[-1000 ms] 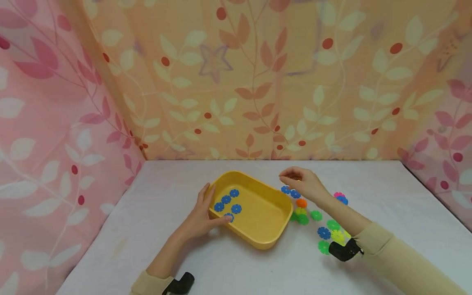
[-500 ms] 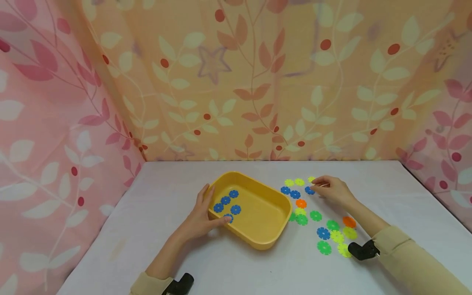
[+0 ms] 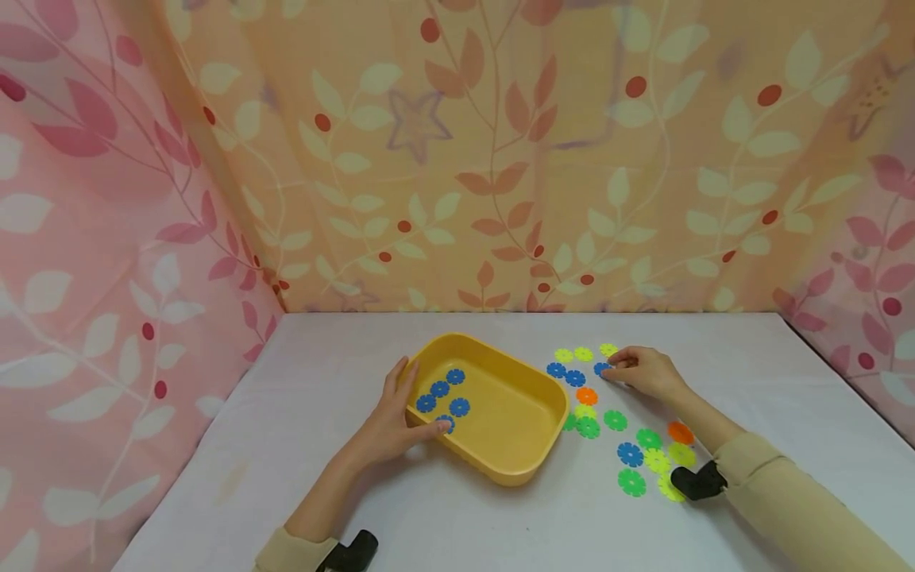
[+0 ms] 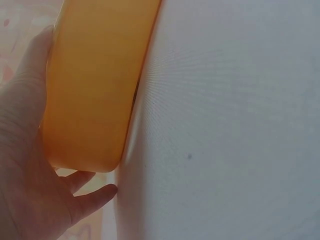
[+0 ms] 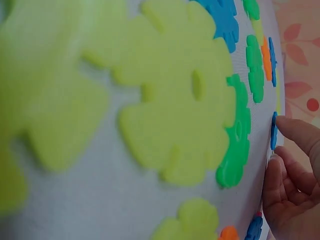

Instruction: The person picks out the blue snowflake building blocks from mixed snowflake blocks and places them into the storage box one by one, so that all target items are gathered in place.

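Observation:
My left hand (image 3: 389, 419) grips the left end of a yellow plastic basin (image 3: 509, 409), with the thumb over the near rim. Inside the basin, several blue snowflake discs (image 3: 439, 389) lie toward that end. Off to the right, my right hand (image 3: 649, 372) is down at the table, thumb and fingertips at the edges of a blue snowflake disc (image 3: 600, 369). In the right wrist view this blue disc (image 5: 274, 132) lies flat between the thumb and the curled fingers. The left wrist view has the basin's outer wall (image 4: 95, 90) beside the hand (image 4: 30, 170).
Several loose discs lie right of the basin: yellow ones (image 3: 583, 354) at the back, an orange disc (image 3: 587, 396), green discs (image 3: 615, 420) and another blue disc (image 3: 631, 454) nearer. Under the right wrist camera (image 3: 700, 481) a yellow disc is partly hidden. Patterned cloth walls (image 3: 493, 159) enclose the white table (image 3: 286, 357).
My right hand has gone right from beside the basin's far corner and come down at the blue disc, uncovering several yellow discs. The left hand and basin stay in place.

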Demonstrator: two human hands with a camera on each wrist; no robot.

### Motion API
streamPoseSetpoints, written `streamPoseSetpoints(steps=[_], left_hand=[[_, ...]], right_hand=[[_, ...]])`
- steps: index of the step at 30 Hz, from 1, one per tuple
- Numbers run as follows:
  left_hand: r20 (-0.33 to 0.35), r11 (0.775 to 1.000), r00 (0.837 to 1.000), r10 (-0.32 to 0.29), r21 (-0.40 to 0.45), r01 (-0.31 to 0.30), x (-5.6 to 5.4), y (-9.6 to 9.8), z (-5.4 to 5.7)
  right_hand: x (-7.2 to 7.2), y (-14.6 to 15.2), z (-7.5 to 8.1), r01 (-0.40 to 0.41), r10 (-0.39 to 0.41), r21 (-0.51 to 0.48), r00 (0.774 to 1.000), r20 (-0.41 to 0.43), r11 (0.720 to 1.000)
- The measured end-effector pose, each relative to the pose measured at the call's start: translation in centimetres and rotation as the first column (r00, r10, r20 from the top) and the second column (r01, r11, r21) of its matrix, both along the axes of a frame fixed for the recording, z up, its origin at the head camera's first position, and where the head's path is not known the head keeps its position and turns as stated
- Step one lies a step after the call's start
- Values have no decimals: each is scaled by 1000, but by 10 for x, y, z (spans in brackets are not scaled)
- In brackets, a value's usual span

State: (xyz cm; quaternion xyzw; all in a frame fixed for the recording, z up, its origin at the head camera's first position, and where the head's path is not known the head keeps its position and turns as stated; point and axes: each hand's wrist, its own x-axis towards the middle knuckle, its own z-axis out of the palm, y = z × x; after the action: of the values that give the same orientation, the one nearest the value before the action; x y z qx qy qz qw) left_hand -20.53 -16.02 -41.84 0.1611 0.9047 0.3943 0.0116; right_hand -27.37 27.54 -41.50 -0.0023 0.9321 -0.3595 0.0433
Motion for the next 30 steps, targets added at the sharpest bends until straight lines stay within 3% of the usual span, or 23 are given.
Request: streamPoseSetpoints(steps=[23, 30], left_hand=[[2, 1000, 1000, 4, -6, -4, 0, -1, -1], [9, 1000, 1000, 10, -5, -10, 0, 0, -1]], right_hand=[[0, -6, -3, 30, -30, 5, 998, -48, 1000], [-2, -3, -6, 55, -58, -66, 997, -43, 996]])
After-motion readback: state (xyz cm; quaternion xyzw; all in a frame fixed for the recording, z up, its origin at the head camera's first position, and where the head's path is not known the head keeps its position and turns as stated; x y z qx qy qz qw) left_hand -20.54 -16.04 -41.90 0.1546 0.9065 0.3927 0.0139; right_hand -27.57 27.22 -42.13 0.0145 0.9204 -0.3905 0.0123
